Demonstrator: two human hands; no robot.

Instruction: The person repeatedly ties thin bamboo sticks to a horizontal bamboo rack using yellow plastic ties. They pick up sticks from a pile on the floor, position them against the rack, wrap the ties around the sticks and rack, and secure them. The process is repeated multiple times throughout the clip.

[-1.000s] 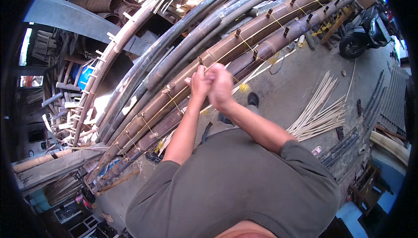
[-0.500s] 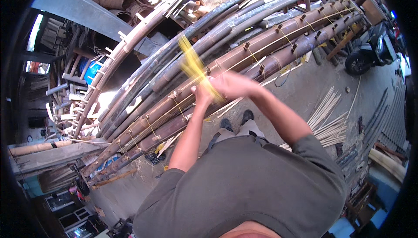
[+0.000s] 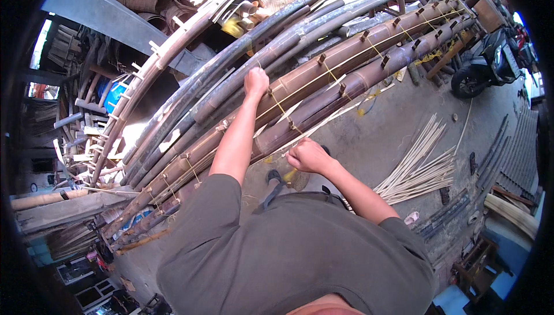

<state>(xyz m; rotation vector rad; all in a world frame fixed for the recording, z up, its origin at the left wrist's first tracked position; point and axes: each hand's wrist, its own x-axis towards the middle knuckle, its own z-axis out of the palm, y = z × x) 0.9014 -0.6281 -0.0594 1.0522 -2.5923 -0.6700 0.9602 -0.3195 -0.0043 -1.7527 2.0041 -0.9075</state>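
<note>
Two long brown bamboo poles (image 3: pixel 309 77) lie side by side in front of me, with short pegs (image 3: pixel 321 59) standing along them. A thin yellow cord (image 3: pixel 278 105) runs taut across both poles between two pegs. My left hand (image 3: pixel 256 81) is closed in a fist beyond the farther pole, with a yellow strand at its fingers. On the near side, my right hand (image 3: pixel 309 154) is closed on the cord's other end, close to my body. Blurred yellow loose cord (image 3: pixel 233 27) shows beyond my left hand. More of it hangs below my right hand.
Weathered dark poles (image 3: pixel 277 23) lie behind the bamboo. A curved pole with pale crosspieces (image 3: pixel 144 64) stands to the left. Pale split sticks (image 3: pixel 421 165) are spread on the floor at right. A motorcycle (image 3: pixel 485 70) is parked at the far right.
My hands were together over the poles with the yellow cord bundle. Now they are apart: the left has moved away from me, the right toward me, and the cord is stretched across the poles.
</note>
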